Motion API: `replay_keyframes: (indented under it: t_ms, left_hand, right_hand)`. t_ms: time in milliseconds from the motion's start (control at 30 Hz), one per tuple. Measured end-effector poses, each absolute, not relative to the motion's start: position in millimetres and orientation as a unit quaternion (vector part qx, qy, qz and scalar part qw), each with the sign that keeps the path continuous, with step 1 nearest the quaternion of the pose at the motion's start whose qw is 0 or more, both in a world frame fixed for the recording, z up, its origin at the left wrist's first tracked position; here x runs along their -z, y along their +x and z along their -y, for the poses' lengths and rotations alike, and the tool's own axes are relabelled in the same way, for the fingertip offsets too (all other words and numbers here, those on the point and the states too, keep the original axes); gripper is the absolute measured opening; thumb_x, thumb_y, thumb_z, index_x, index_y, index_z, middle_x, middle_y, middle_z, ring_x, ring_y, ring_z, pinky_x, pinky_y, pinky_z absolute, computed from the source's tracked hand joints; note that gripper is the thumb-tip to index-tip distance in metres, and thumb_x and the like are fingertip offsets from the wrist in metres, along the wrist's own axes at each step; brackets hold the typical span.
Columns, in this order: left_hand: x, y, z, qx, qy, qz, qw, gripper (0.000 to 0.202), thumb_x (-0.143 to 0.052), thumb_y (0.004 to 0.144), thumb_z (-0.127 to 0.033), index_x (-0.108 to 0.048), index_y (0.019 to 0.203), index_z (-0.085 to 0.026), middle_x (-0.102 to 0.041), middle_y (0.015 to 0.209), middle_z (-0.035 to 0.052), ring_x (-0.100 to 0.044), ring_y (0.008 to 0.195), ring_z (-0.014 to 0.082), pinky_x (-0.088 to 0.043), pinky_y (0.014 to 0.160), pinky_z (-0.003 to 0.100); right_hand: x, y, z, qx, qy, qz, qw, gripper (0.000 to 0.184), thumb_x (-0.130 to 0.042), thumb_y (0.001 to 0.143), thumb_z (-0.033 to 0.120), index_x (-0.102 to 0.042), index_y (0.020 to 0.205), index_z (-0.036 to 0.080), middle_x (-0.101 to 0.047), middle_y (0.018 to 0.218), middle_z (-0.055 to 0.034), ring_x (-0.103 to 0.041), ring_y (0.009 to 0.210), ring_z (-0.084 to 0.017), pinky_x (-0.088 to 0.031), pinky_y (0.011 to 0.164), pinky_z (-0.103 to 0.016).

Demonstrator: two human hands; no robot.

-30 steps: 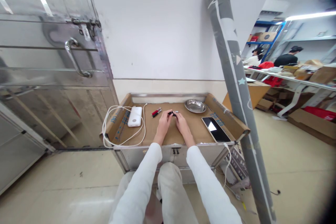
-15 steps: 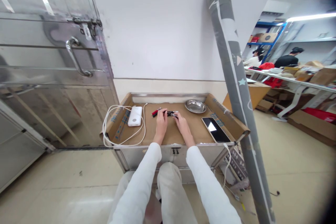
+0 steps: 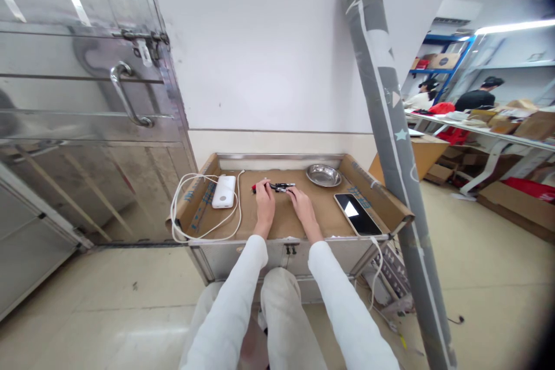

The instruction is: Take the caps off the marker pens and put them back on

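A slim tool [image 3: 281, 187] with a red end and black and silver parts lies across both my hands, just above the brown cardboard-covered tabletop [image 3: 288, 222]. It is too small to tell its exact kind. My left hand [image 3: 265, 208] has its fingers closed around the red end, hiding most of it. With thumb and fingers pinched, my right hand [image 3: 302, 208] grips the silver end. The black and silver middle shows between the two hands, split into two thin arms towards the right.
Left of my hands lies a white power bank [image 3: 224, 192] with a looped white cable [image 3: 174, 208]. To the right are a phone [image 3: 357, 215] and a round metal dish [image 3: 323, 176]. A long grey roll [image 3: 384, 87] leans at the table's right side. Two people sit farther back.
My left hand has shifted slightly left along the tool and covers more of the red end. More of the black and silver middle now shows. The right hand stays nearly in place.
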State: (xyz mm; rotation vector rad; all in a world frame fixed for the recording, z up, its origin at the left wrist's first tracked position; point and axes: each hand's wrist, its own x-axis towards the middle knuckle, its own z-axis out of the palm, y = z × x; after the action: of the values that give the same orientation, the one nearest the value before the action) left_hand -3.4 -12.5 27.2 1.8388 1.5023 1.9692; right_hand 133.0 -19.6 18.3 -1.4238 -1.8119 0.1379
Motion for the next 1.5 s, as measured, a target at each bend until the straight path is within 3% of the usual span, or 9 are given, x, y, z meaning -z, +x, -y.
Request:
replay_keyframes:
  t_ms: [200,400,667,800,967,1200,1500]
  left_hand:
    - [-23.1,-5.8,8.8,-0.603,0.621,-0.499,0.051,0.019,-0.034,0.095,-0.024,-0.053,0.096,-0.018,-0.061,0.097,0.0083,-0.057,0.097,0.0186,-0.044,0.09,0.035]
    - [-18.5,-4.8,6.4,-0.536,0.706,-0.444,0.13,0.013,-0.044,0.091,-0.022,-0.056,0.09,-0.019,-0.063,0.09,0.0045,-0.06,0.084,0.0156,-0.047,0.08,0.029]
    - [-11.3,-1.6,4.7,-0.397,0.775,-0.47,0.145,0.005,-0.054,0.085,-0.015,-0.057,0.087,-0.018,-0.059,0.092,0.0048,-0.057,0.093,0.018,-0.047,0.086,0.034]
    - [-8.5,-1.3,2.3,-0.4,0.757,-0.499,0.133,0.011,-0.05,0.087,-0.014,-0.057,0.094,-0.018,-0.056,0.1,0.0074,-0.056,0.1,0.0193,-0.046,0.089,0.035]
    - [-7.7,-1.0,-0.9,-0.386,0.731,-0.548,0.128,0.013,-0.049,0.087,-0.013,-0.057,0.097,-0.015,-0.054,0.102,0.0101,-0.058,0.096,0.0197,-0.047,0.088,0.036]
    - [-7.4,0.4,-0.6,-0.399,0.724,-0.555,0.097,0.015,-0.042,0.089,-0.008,-0.051,0.099,-0.013,-0.054,0.104,0.012,-0.057,0.098,0.0196,-0.047,0.088,0.035]
    - [-13.4,2.4,4.6,-0.373,0.792,-0.473,0.096,0.009,-0.046,0.086,-0.012,-0.052,0.091,-0.017,-0.055,0.096,0.0069,-0.057,0.093,0.0183,-0.047,0.087,0.035]
  right_hand:
    - [-14.2,135.0,17.3,-0.032,-0.573,0.698,0.428,0.029,-0.034,0.095,0.03,-0.058,0.108,0.02,-0.067,0.101,-0.0086,-0.063,0.091,-0.019,-0.047,0.082,-0.031]
    - [-10.5,137.9,13.0,-0.013,-0.577,0.683,0.447,0.033,-0.033,0.094,0.029,-0.06,0.109,0.017,-0.066,0.104,-0.0117,-0.061,0.095,-0.021,-0.047,0.087,-0.035]
    - [-0.4,141.4,4.4,-0.022,-0.534,0.697,0.478,0.039,-0.029,0.091,0.019,-0.059,0.116,0.013,-0.063,0.113,-0.0149,-0.056,0.107,-0.022,-0.043,0.097,-0.04]
    - [4.6,141.0,0.2,-0.035,-0.509,0.726,0.462,0.04,-0.03,0.091,0.016,-0.058,0.119,0.016,-0.061,0.115,-0.0127,-0.055,0.109,-0.021,-0.042,0.099,-0.039]
    - [6.9,140.1,-1.3,-0.043,-0.498,0.752,0.429,0.035,-0.035,0.092,0.02,-0.061,0.116,0.019,-0.057,0.115,-0.0111,-0.054,0.108,-0.02,-0.044,0.097,-0.036]
    - [-0.2,140.0,5.6,0.008,-0.507,0.774,0.379,0.032,-0.041,0.091,0.022,-0.061,0.116,0.023,-0.051,0.12,-0.0107,-0.049,0.107,-0.022,-0.043,0.096,-0.041]
    - [3.4,141.3,2.8,0.022,-0.541,0.763,0.352,0.023,-0.04,0.091,0.021,-0.063,0.095,0.019,-0.055,0.097,-0.0093,-0.049,0.09,-0.021,-0.042,0.087,-0.037]
